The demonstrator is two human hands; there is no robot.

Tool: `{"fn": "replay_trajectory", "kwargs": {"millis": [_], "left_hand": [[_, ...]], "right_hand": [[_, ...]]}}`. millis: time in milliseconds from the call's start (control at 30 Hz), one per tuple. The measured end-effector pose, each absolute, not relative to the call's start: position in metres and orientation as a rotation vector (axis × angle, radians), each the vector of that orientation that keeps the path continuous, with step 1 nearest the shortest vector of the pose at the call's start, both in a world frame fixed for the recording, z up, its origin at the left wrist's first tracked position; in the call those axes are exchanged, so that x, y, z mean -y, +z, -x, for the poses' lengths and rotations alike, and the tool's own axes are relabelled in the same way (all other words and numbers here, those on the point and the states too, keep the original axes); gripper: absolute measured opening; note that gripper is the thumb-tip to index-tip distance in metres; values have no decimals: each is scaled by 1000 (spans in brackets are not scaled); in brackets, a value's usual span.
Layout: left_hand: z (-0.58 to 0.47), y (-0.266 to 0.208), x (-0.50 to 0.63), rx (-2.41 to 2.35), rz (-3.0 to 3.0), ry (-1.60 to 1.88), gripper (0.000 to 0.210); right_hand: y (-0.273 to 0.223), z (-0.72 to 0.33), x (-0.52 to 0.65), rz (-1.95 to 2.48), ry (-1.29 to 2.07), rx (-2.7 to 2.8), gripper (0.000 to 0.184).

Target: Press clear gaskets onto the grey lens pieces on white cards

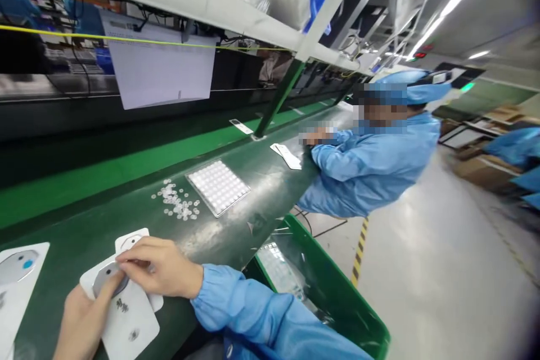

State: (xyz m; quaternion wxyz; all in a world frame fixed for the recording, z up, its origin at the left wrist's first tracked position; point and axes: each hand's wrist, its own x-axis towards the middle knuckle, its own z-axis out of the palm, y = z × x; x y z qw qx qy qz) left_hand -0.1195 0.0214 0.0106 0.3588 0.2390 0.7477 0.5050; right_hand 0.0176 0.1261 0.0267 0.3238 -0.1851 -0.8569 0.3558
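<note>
My left hand (84, 318) is closed on a white printed card (133, 320), its thumb lying over the grey oval area near the card's top. My right hand (169, 270), in a blue sleeve, has thumb and forefinger pinched together at that oval's edge; whatever sits between the fingertips is hidden. Beneath the held card, a second white card (131, 241) of similar look lies partly covered. Left of my hands is another white card (31, 281) with a grey oval and a blue dot. Small white rings (181, 205) lie scattered beyond my hands.
A clear tray (219, 187) of white round pieces stands on the green table (228, 236). Several white cards (287, 156) lie farther along, near a co-worker (371, 163) in blue. A green bin (354, 306) holding clear trays stands beside the table edge. A post (280, 95) rises behind.
</note>
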Motion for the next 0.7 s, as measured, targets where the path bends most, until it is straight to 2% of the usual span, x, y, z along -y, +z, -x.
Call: {"fn": "replay_trajectory", "kwargs": {"millis": [267,400,700], "left_hand": [[102,15,-9,-1835,-950,1434,25],[100,12,-8,-1691,-955,1438,24],[96,10,-10,-1647,-952,1410,16]], "right_hand": [[20,-34,-119,211,818,2235,24],[16,-42,-120,220,746,2327,29],[11,-50,-116,327,632,2392,24]]}}
